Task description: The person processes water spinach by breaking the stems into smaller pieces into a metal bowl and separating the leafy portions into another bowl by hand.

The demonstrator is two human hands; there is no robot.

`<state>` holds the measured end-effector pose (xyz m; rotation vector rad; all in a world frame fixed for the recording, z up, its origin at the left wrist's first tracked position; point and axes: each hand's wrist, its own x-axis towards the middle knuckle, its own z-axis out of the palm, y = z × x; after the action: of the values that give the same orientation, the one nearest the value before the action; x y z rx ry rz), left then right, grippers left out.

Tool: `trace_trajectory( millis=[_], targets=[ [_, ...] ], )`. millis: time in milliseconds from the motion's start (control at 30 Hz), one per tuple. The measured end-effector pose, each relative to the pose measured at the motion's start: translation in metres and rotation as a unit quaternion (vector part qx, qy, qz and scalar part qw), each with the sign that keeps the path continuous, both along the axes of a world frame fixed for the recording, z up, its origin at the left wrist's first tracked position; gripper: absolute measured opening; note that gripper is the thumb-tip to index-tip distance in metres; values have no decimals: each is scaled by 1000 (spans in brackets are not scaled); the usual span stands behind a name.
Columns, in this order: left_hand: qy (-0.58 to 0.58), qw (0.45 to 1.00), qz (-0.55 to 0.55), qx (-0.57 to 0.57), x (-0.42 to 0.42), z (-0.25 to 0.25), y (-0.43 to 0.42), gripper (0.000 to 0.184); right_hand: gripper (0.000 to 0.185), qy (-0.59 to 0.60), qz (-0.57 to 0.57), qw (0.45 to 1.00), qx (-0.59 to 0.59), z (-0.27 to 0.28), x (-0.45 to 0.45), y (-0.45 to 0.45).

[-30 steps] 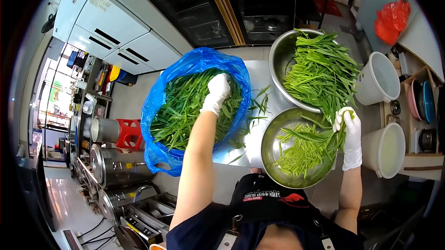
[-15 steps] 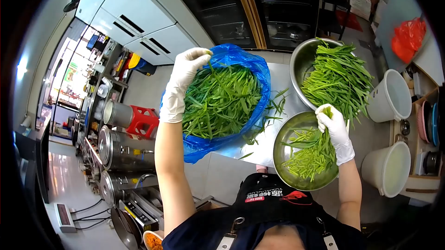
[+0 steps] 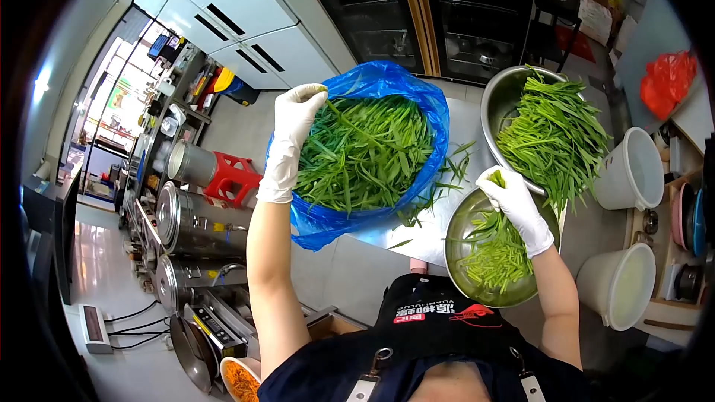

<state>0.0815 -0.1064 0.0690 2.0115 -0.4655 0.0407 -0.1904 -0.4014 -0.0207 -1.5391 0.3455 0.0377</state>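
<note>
My left hand, in a white glove, is raised at the left rim of a blue plastic bag. Its fingertips pinch one end of a thin leafy stalk, which slants over the water spinach filling the bag. My right hand, also gloved, is closed around a few green stems above a metal bowl. Short cut-looking stem pieces lie in that bowl. Behind it, a larger steel basin holds a heap of long leafy stalks hanging over its rim.
Loose leaves are scattered on the metal table between bag and bowl. Two white buckets stand at the right. On the left are a red stool and large steel pots. Dark glass cabinets line the back.
The view has shifted slightly. My right hand has moved up and left relative to the bowl, its fingers still around green stems. My left hand keeps its pinch on the stalk at the bag.
</note>
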Motion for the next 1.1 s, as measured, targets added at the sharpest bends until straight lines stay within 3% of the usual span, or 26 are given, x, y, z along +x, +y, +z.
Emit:
trace_trajectory(
  millis=[300, 467, 600, 733, 800, 1100],
  targets=[
    [78, 984, -49, -149, -41, 5, -15, 22, 9, -109, -46, 988, -96, 25, 17, 12],
    [99, 984, -83, -123, -68, -1, -30, 17, 11, -136, -64, 977, -148, 67, 26, 9],
    [98, 987, -75, -104, -78, -13, -44, 17, 16, -235, 3, 920, -315, 66, 46, 19],
    [90, 992, -55, -75, -88, -27, -63, 19, 29, -215, 50, 851, -476, 49, 68, 53],
    [98, 992, -52, -63, -90, -33, -69, 19, 32, -266, 38, 812, -518, 22, 79, 65],
    [105, 993, -45, -39, -88, -49, -63, 20, 12, -191, -9, 882, -431, -7, 90, 47]
  ],
)
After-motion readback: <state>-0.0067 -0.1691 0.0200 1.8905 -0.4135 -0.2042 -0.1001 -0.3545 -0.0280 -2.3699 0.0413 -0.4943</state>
